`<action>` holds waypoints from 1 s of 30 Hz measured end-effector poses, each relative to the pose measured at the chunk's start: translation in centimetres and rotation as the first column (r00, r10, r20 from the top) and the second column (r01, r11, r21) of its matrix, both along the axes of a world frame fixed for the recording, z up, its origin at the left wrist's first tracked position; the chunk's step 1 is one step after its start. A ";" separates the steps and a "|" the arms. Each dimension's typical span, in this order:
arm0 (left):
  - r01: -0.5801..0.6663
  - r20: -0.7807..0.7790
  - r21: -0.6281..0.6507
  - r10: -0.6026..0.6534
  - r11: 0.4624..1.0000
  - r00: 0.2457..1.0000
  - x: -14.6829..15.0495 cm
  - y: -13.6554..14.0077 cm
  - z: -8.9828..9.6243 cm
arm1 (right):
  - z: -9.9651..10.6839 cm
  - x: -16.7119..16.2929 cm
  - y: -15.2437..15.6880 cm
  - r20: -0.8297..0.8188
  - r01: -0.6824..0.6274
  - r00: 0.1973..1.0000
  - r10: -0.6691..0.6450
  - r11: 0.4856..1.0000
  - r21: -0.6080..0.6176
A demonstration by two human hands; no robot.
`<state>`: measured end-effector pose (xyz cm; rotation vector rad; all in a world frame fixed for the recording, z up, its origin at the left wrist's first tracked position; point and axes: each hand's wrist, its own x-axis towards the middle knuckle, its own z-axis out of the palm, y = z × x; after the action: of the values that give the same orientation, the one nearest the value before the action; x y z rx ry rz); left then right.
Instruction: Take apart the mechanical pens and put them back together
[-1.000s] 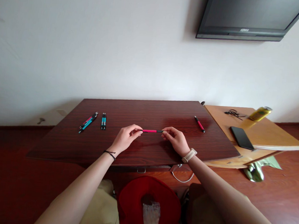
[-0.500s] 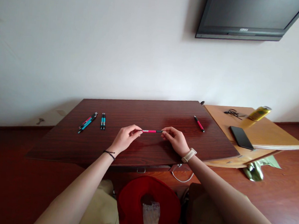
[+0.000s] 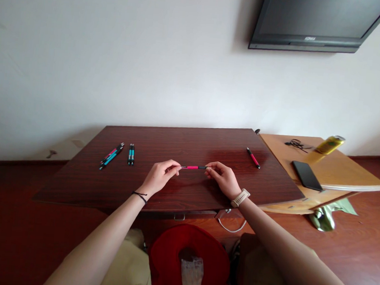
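Just above the dark table, a pink and black pen (image 3: 192, 167) lies level between my two hands. My left hand (image 3: 160, 174) pinches its left end between thumb and fingers, and my right hand (image 3: 222, 177) pinches the black right end. The fingertips cover both tips of the pen. Off to the right, another pink and black pen (image 3: 253, 158) rests on the table. Two blue and black pens (image 3: 131, 154) lie side by side left of my left hand. Farther left is a small bunch of blue and pink pens (image 3: 111, 156).
The dark wooden table (image 3: 183, 142) stands against the wall. Joined at its right is a lighter table (image 3: 347, 169) with a black phone (image 3: 307, 175), a black cable (image 3: 296, 144) and a yellow can (image 3: 330, 145). A red seat cushion (image 3: 163, 255) with a clear plastic bag (image 3: 192, 271) is below.
The pen between my hands looks turned about its length: the pale label near its left end is replaced by a darker stretch. Both hands stay almost in place.
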<state>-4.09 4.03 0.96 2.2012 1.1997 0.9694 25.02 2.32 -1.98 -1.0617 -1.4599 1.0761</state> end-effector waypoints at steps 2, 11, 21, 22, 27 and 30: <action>0.005 -0.004 -0.006 -0.005 1.000 1.000 0.1 0.0 0.0 | 0.1 0.0 0.0 0.005 0.000 1.000 0.000 1.000 -0.001; -0.020 0.013 -0.003 0.020 1.000 1.000 0.1 -0.1 0.0 | 0.0 0.0 0.0 0.014 0.000 1.000 0.000 1.000 -0.003; -0.023 0.031 -0.009 0.024 1.000 0.999 0.1 0.1 -0.5 | 0.0 0.0 0.0 0.009 -0.002 1.000 0.002 1.000 0.006; -0.020 0.034 -0.014 0.020 1.000 0.999 0.2 0.1 -0.5 | 0.0 0.0 0.0 0.012 0.001 1.000 -0.001 1.000 0.006; -0.026 0.018 -0.040 0.026 0.999 0.999 0.1 0.0 0.1 | 0.1 0.0 0.0 0.010 0.006 1.000 -0.006 1.000 0.004; -0.067 0.001 -0.023 0.067 0.997 0.998 -0.1 -0.1 0.4 | 0.0 0.0 0.0 0.011 0.002 1.000 -0.002 1.000 0.007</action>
<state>-4.16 3.94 1.39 2.1545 1.2852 0.9788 25.05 2.36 -2.01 -1.0653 -1.4698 1.0642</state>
